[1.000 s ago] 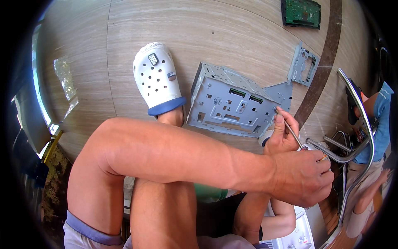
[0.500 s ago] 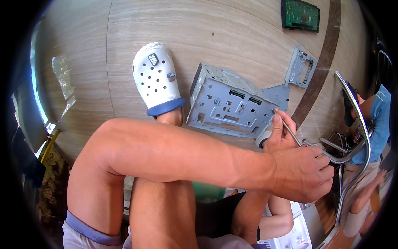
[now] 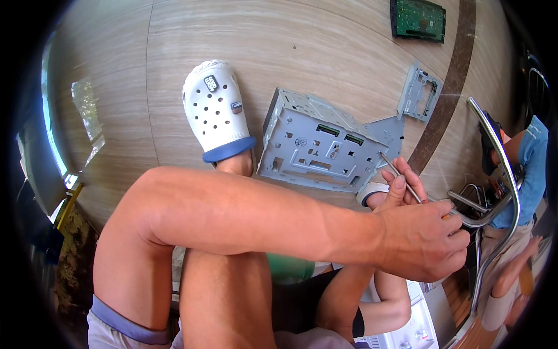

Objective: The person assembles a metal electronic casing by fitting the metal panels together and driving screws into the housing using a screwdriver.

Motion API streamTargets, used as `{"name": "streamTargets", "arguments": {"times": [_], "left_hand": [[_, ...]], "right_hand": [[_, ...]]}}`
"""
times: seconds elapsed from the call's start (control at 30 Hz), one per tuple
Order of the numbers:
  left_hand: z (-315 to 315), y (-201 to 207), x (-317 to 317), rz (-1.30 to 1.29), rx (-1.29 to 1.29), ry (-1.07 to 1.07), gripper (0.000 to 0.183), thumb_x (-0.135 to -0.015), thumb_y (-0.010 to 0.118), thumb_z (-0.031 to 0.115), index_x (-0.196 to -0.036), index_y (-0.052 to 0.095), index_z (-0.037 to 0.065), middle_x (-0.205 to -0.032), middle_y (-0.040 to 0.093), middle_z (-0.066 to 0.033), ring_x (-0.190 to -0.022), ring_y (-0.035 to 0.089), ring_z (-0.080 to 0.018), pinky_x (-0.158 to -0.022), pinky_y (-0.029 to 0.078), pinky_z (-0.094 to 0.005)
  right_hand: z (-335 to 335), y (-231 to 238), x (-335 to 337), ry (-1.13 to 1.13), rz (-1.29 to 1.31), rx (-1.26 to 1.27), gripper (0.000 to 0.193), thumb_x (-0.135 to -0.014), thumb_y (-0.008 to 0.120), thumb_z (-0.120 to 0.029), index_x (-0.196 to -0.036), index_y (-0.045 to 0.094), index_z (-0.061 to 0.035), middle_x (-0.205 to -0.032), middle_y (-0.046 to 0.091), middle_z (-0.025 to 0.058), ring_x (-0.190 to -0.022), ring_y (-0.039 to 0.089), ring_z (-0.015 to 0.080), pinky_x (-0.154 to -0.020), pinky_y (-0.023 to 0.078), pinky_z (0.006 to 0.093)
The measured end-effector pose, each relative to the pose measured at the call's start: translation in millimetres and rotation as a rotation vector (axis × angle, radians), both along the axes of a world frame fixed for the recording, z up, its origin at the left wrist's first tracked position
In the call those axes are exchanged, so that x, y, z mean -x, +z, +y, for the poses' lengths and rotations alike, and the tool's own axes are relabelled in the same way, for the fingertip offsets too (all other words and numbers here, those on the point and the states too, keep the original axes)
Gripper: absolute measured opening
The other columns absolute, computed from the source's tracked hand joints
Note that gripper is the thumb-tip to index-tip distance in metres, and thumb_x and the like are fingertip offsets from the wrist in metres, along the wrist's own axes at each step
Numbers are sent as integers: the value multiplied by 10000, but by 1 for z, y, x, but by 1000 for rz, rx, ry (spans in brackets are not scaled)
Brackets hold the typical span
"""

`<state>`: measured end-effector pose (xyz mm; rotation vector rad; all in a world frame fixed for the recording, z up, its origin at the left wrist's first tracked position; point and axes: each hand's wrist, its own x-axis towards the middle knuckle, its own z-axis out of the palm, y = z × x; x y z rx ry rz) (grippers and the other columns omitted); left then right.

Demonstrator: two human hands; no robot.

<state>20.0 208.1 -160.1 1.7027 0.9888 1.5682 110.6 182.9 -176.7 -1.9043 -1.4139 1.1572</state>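
A grey metal chassis box with slots and green connector strips stands tilted on the floor, in front of me. My left hand is closed in a fist around the handle end of a screwdriver; the fist hides most of the handle. Its thin steel shaft runs up and left to the lower right part of the chassis panel, and whether the tip touches is hard to tell. My right hand, partly behind the left, has its thumb and fingers loosely round the shaft, just short of the chassis.
A grey metal bracket lies right of the chassis, with a green circuit board farther off. My white clog rests left of the chassis. A bent steel tube frame stands at the right, with another person's legs behind it.
My right fingers have drawn back from the chassis along the screwdriver, so more of the shaft shows. The left fist has barely moved. The whole view has shifted slightly.
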Motion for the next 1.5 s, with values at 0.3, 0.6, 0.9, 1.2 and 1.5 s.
{"name": "streamTargets", "arguments": {"times": [0.3,0.6,0.9,1.2,1.5], "left_hand": [[11,2,-1,-23,-76,86,194,-646,601,249,-687,546,67,-680,451,-27,-615,462,-180,-572,407,-333],[2,-5,-3,-9,-122,5,192,-692,594,260,-675,575,70,-707,518,-47,-657,521,-202,-585,416,-342],[7,-3,2,35,-76,11,211,-702,582,258,-697,582,47,-708,534,-112,-641,516,-281,-529,446,-422],[20,1,-20,-40,-122,275,193,-647,645,296,-530,568,163,-516,502,9,-535,539,-209,-436,387,-453],[2,-4,-1,68,-45,-41,250,-670,579,277,-683,533,32,-689,463,-88,-643,456,-252,-533,476,-513]], "right_hand": [[10,1,14,-158,-382,87,293,-919,650,-139,-1128,587,56,-1081,672,201,-954,680,209,-837,537,288],[-6,-21,5,-36,51,-335,285,-926,624,-109,-1152,517,28,-1299,545,230,-1154,589,291,-950,519,350],[0,6,5,-49,-16,19,259,-952,542,-67,-1191,497,24,-1317,542,217,-1194,567,308,-1011,483,367],[8,13,3,-13,-445,132,247,-962,535,-76,-1189,501,17,-1285,568,210,-1145,597,278,-991,490,347],[-5,-3,14,-114,-211,-17,257,-959,557,-101,-1191,530,6,-1245,607,175,-1058,639,226,-938,497,296]]}}
